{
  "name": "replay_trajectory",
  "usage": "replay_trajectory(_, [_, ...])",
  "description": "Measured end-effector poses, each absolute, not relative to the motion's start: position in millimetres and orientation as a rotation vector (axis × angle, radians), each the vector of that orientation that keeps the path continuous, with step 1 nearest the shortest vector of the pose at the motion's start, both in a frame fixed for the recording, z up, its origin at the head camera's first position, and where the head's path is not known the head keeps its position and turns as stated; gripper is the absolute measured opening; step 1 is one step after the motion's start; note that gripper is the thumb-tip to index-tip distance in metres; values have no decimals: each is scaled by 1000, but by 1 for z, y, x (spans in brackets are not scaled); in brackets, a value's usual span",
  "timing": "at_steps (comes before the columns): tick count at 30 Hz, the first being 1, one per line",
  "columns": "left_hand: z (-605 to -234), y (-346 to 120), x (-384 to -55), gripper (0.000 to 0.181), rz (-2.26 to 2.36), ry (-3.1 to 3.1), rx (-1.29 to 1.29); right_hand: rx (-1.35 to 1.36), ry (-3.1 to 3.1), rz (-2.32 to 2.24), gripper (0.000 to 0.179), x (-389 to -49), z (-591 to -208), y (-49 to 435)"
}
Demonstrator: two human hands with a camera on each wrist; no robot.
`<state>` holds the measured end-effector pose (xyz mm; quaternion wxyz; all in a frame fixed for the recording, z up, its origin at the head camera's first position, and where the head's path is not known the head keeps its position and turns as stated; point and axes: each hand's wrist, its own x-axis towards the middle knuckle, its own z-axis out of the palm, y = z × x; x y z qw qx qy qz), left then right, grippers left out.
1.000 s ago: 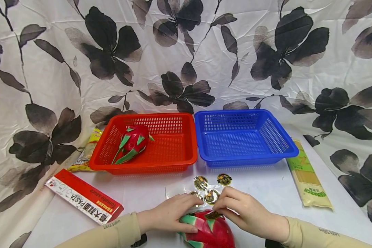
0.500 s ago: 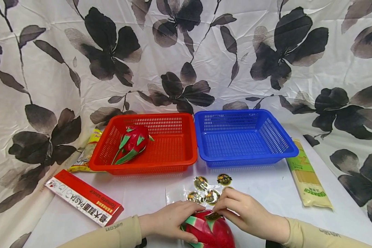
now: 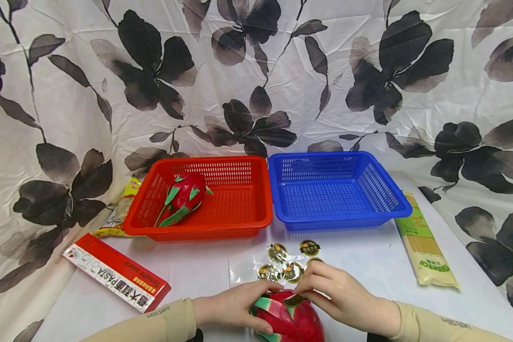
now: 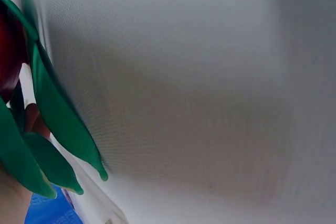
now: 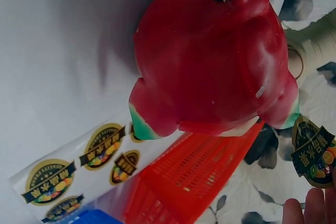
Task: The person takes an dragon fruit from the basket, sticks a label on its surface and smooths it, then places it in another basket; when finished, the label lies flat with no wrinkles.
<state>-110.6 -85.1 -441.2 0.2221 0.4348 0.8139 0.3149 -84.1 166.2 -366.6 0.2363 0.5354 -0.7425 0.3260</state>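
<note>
A red dragon fruit (image 3: 301, 324) with green-tipped scales lies at the front middle of the table in the head view. My left hand (image 3: 238, 305) holds it from the left, thumb along the near side and fingers at the top. Between thumb and fingertips, my right hand (image 3: 344, 295) pinches a round black-and-gold sticker (image 5: 312, 153) by its edge, over the fruit's upper surface. The right wrist view shows the fruit's dark stub end upward. Long green leaves (image 4: 63, 114) of the fruit show in the left wrist view, partly covering the hand.
Just beyond the hands lies a clear sheet (image 3: 243, 268) with several stickers. Behind it stand a red basket (image 3: 196, 232) holding another dragon fruit (image 3: 187, 194) and a blue basket (image 3: 346, 222). A pasta box (image 3: 117, 270) and yellow packet (image 3: 121, 209) lie left, a noodle packet (image 3: 427, 244) right.
My left hand has slid slightly down and right along the fruit, uncovering more of the sticker sheet. The right hand stays in place, its pinched sticker now tilted with a pale edge showing.
</note>
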Motion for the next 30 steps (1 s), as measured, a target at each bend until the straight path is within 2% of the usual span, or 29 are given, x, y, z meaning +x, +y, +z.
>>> replay_trajectory(9, [-446,-85,-112,66,1022,2166,1107,1473,-2027,894,12,-85,-367,165])
replay_trajectory(30, [-449,-81,-115,69,1086,2209,1131,1472,-2025,898,11,-85,-368,166])
